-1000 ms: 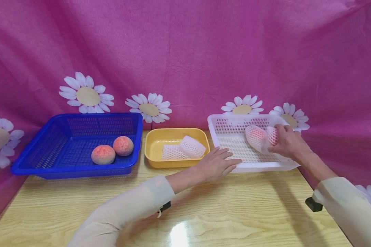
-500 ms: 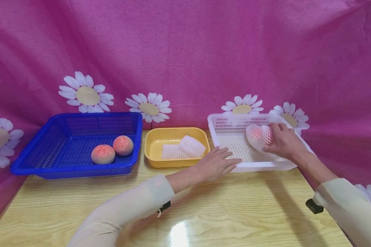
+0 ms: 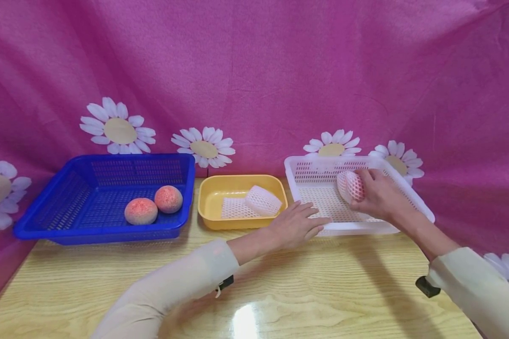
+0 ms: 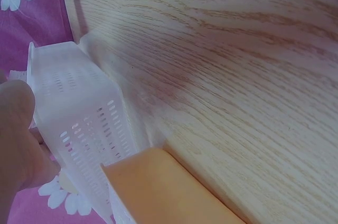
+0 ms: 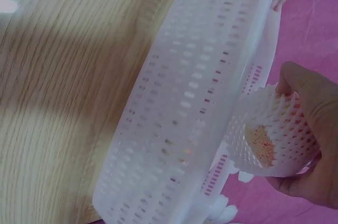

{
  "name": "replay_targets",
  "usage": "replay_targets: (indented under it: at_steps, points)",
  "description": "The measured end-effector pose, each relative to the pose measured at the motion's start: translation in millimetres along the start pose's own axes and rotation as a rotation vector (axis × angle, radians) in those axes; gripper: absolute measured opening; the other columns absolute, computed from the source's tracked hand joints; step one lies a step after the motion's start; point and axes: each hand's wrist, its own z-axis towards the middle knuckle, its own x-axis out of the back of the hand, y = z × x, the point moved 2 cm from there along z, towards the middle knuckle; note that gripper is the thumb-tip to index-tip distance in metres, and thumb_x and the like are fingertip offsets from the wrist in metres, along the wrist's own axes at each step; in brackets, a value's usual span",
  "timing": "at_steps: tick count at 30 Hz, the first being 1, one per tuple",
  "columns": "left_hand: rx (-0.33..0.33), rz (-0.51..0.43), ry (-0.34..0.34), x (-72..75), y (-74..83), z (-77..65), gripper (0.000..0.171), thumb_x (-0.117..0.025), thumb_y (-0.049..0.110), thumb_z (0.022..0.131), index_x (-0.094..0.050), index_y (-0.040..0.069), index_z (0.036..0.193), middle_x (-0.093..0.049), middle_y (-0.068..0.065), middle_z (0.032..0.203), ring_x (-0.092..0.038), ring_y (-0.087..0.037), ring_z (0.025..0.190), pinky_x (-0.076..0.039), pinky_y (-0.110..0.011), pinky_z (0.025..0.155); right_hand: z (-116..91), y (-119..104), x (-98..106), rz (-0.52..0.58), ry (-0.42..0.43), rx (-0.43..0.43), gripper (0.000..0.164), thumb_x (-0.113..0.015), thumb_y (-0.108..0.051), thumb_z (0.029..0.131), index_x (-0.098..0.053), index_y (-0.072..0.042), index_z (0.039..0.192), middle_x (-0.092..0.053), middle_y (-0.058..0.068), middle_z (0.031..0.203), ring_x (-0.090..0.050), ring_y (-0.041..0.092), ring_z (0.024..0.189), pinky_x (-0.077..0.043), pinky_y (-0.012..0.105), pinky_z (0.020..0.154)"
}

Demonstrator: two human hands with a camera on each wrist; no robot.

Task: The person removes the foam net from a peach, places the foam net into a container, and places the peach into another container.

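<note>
My right hand (image 3: 379, 195) grips a peach in a white foam net sleeve (image 3: 355, 186), inside the white basket. In the right wrist view, thumb and fingers span the foam-netted peach (image 5: 285, 134), and bare peach skin shows through the sleeve's open end. Just left of it in the head view is a second foam-netted peach (image 3: 342, 185), partly covered by the held one. My left hand (image 3: 294, 225) lies with fingers extended over the near left corner of the white basket (image 3: 294, 181). The left wrist view catches only part of that hand (image 4: 18, 145) at the basket's rim.
A yellow tray (image 3: 216, 187) with two empty foam net sleeves (image 3: 263, 201) stands left of the white basket. Farther left, a blue basket (image 3: 89, 230) holds two bare peaches (image 3: 141, 211). A pink flowered cloth (image 3: 254, 84) hangs behind the wooden table (image 3: 322, 282).
My right hand has moved left within the white basket, bringing its netted peach up against and over the other one in view. The left hand has stayed put.
</note>
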Motion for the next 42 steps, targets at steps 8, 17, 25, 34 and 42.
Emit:
replay_targets:
  at_steps: [8,17,25,34,42]
  points:
    - [0.016,-0.013,-0.03,1.0,-0.1,0.4,0.041,-0.026,0.039,0.1,-0.039,0.035,0.139,-0.045,0.0,0.137,-0.028,-0.021,0.131,-0.019,-0.041,0.107,1,-14,2,-0.001,-0.026,-0.008,0.082,-0.078,-0.027,0.06,-0.04,-0.005,0.129,-0.045,0.025,0.116,-0.05,0.038,0.093,-0.046,0.05,0.074]
    - [0.018,-0.013,-0.021,1.7,-1.2,-0.3,0.041,-0.028,0.04,0.1,-0.042,0.033,0.138,-0.043,-0.001,0.138,-0.029,-0.022,0.131,-0.021,-0.04,0.107,2,-31,3,0.007,-0.019,0.042,0.081,-0.078,-0.025,0.06,-0.04,-0.005,0.128,-0.046,0.023,0.117,-0.052,0.036,0.089,-0.049,0.048,0.07]
    - [0.019,-0.071,0.091,6.1,-6.7,-2.5,0.037,-0.037,0.036,0.098,-0.049,0.025,0.132,-0.049,-0.002,0.131,-0.038,-0.019,0.124,-0.028,-0.032,0.103,4,-42,3,0.016,0.02,0.103,0.08,-0.078,-0.025,0.057,-0.043,-0.005,0.127,-0.049,0.019,0.11,-0.053,0.031,0.083,-0.049,0.043,0.067]
    - [0.091,-0.116,0.156,13.2,-20.2,-14.6,0.046,-0.043,0.038,0.096,-0.041,0.015,0.136,-0.047,-0.005,0.126,-0.041,-0.017,0.117,-0.034,-0.029,0.098,6,-53,3,0.021,0.011,0.112,0.084,-0.078,-0.027,0.057,-0.041,-0.004,0.129,-0.048,0.021,0.116,-0.052,0.032,0.092,-0.049,0.045,0.071]
    - [0.101,-0.158,0.247,17.4,-30.6,-30.1,0.052,-0.048,0.039,0.094,-0.037,0.012,0.138,-0.044,-0.006,0.128,-0.04,-0.018,0.118,-0.037,-0.029,0.095,8,-66,3,0.009,0.045,0.169,0.08,-0.076,-0.026,0.056,-0.044,-0.006,0.126,-0.051,0.019,0.111,-0.053,0.029,0.087,-0.05,0.042,0.068]
